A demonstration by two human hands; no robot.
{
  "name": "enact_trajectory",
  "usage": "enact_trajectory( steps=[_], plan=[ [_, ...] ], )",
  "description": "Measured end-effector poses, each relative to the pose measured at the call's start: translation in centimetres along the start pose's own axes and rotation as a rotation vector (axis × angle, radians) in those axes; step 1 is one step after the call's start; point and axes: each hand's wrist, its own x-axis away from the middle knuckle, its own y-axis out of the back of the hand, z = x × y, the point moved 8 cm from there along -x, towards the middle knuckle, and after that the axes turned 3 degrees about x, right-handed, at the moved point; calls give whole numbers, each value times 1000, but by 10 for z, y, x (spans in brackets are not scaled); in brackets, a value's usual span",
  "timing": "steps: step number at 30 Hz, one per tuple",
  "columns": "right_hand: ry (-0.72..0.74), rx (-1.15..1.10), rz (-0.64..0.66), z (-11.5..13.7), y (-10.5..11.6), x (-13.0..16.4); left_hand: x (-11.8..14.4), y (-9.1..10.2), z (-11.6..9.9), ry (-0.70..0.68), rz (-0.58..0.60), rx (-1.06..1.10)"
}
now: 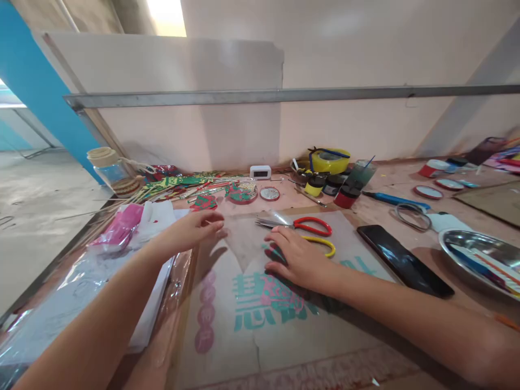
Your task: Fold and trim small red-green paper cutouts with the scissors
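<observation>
Cardboard sheet [252, 303] lies flat on the table [406, 179], printed side up. Right hand [298, 260] presses on it, fingers spread, gripping nothing. Left hand [195, 230] open at its left edge. Probably light, bendy; hold by the edges. Scissors [298, 223] just beyond the right hand.

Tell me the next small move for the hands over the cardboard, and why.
Probably slide the right hand forward to take the scissors: they lie closed just beyond its fingertips, and both it and the left hand are empty, open over the cardboard sheet.
</observation>
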Motion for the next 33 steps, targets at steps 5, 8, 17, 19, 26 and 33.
enact_trajectory(
  steps=[5,8,17,19,26,33],
  plan=[
    [109,-80,6,24,-8,0,-1,-2,23,55,-13,-317],
    [160,-107,20,30,-12,4,0,-10,23,67,-1,-390],
    [178,-130,30,27,-12,5,-1,-17,12,43,-16,-507],
    [187,-129,29,27,-12,6,-4,-19,18,32,-20,-528],
    [199,-108,38,29,-15,6,-14,-17,36,20,-107,-589],
    [208,-104,30,28,-14,5,-14,-10,34,22,-154,-534]
  ],
)
